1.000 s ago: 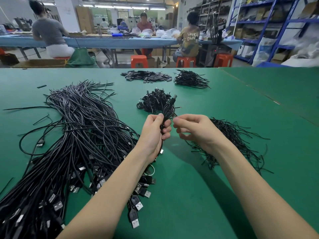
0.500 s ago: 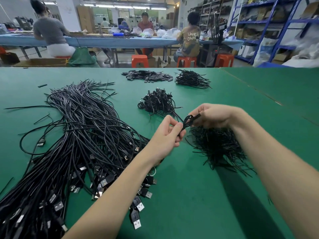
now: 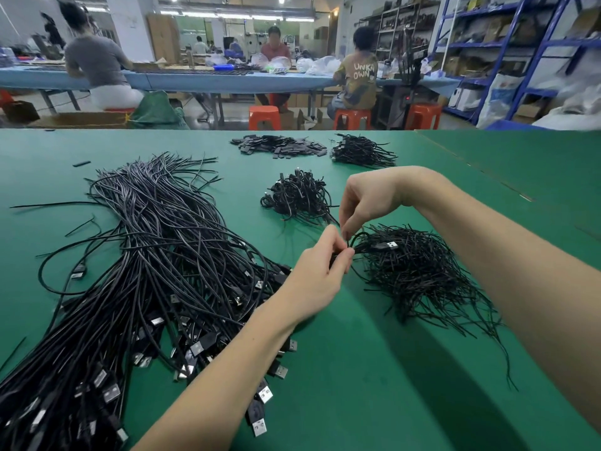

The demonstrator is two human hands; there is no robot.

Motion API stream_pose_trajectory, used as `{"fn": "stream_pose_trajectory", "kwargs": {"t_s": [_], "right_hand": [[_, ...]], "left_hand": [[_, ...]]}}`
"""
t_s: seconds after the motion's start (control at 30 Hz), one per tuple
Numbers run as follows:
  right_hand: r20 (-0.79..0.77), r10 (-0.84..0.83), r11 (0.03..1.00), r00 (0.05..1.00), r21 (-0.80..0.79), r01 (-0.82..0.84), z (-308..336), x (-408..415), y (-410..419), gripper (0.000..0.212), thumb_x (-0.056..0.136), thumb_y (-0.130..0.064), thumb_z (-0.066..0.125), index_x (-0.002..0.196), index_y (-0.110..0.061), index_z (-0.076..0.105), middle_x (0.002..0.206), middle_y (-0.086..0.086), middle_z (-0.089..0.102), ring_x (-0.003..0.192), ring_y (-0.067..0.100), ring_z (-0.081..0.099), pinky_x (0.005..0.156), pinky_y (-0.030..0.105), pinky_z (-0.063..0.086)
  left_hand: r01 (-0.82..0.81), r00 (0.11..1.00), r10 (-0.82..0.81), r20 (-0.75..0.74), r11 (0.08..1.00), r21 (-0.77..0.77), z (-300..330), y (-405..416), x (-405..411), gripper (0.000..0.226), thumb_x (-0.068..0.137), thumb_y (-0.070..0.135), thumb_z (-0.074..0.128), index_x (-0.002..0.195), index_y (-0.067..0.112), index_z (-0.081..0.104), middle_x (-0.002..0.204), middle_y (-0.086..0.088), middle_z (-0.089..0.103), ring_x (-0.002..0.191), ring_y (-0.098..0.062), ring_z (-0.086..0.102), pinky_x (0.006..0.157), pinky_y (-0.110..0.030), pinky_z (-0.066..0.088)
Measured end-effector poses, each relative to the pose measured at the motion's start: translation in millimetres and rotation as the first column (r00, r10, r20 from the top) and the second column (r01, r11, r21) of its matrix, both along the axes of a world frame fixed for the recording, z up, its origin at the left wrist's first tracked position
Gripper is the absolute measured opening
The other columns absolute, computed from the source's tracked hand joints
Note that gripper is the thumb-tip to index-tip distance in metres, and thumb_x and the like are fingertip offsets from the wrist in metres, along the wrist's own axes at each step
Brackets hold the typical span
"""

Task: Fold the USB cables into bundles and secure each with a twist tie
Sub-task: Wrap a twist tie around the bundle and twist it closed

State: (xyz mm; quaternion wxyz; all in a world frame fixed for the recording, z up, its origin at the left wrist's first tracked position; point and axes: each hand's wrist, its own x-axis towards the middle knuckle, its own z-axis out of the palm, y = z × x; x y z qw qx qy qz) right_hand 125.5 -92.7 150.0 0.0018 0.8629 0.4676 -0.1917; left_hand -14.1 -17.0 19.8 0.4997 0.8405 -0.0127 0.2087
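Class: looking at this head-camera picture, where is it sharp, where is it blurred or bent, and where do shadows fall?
Head view: hands and twist-tie pile sharp; shelving at the right edge smeared and leaning from wide-angle distortion; soft arm shadows on the green table; ceiling lights glare slightly.

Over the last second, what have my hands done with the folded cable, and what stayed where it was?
Both hands carried the folded black USB cable bundle rightward, over the loose pile of black twist ties. The left hand kept pinching it throughout; the right hand rose and now pinches down at it from above. The big heap of loose cables and the finished bundles have not moved.
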Motion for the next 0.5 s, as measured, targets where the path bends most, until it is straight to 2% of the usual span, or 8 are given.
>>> {"fn": "stream_pose_trajectory", "kwargs": {"t_s": [0.1, 0.2, 0.33, 0.4, 0.5], "right_hand": [[0.13, 0.075, 0.985, 0.989, 0.147, -0.094, -6.1, -9.9, -2.2, 0.015, 0.084, -0.029, 0.077, 0.07, -0.034, 0.073, 0.053, -0.029, 0.061, 0.054, -0.011, 0.056, 0.061, 0.019, 0.041], [0.242, 0.103, 0.895, 0.965, 0.401, -0.196, -17.1, -19.9, -12.0, 0.01, 0.086, -0.024, 0.075, 0.077, -0.027, 0.078, 0.054, -0.02, 0.062, 0.055, -0.006, 0.056, 0.054, 0.008, 0.035], [0.288, 0.121, 0.817, 0.95, 0.514, -0.26, -27.9, -30.1, -26.0, 0.007, 0.086, -0.021, 0.076, 0.081, -0.025, 0.079, 0.058, -0.021, 0.057, 0.061, -0.005, 0.055, 0.056, 0.01, 0.034], [0.257, 0.116, 0.816, 0.96, 0.527, -0.24, -31.4, -32.8, -31.7, 0.007, 0.086, -0.02, 0.076, 0.081, -0.024, 0.08, 0.057, -0.019, 0.058, 0.059, -0.001, 0.055, 0.057, 0.013, 0.035], [0.16, 0.046, 0.825, 0.986, 0.551, -0.128, -34.3, -36.5, -37.3, 0.009, 0.086, -0.023, 0.076, 0.079, -0.025, 0.08, 0.053, -0.019, 0.061, 0.054, 0.002, 0.057, 0.053, 0.01, 0.038]], "left_hand": [[-0.09, 0.996, 0.09, -0.004, 0.994, -0.061, -0.4, 2.7, 2.5, 0.017, 0.104, 0.021, 0.048, 0.09, 0.015, 0.04, 0.077, -0.008, 0.063, 0.057, -0.012, 0.04, 0.055, -0.024, 0.035], [-0.2, 0.979, 0.206, 0.002, 0.954, -0.223, 0.3, 9.1, 5.9, 0.017, 0.104, 0.024, 0.049, 0.088, 0.02, 0.042, 0.075, 0.001, 0.066, 0.064, -0.014, 0.048, 0.062, -0.032, 0.04], [-0.173, 0.984, 0.173, -0.033, 0.917, -0.359, 0.0, 12.5, 6.0, 0.01, 0.104, 0.025, 0.05, 0.096, 0.025, 0.044, 0.075, 0.008, 0.068, 0.068, -0.014, 0.049, 0.065, -0.034, 0.042], [-0.165, 0.986, 0.162, -0.039, 0.924, -0.346, -0.6, 11.6, 5.8, 0.005, 0.103, 0.023, 0.051, 0.1, 0.024, 0.047, 0.078, 0.008, 0.07, 0.068, -0.011, 0.05, 0.065, -0.032, 0.042], [-0.204, 0.976, 0.214, 0.033, 0.961, -0.189, -1.0, 8.7, 3.5, 0.007, 0.102, 0.017, 0.052, 0.096, 0.017, 0.049, 0.08, 0.005, 0.071, 0.055, -0.005, 0.047, 0.054, -0.018, 0.037]]}}
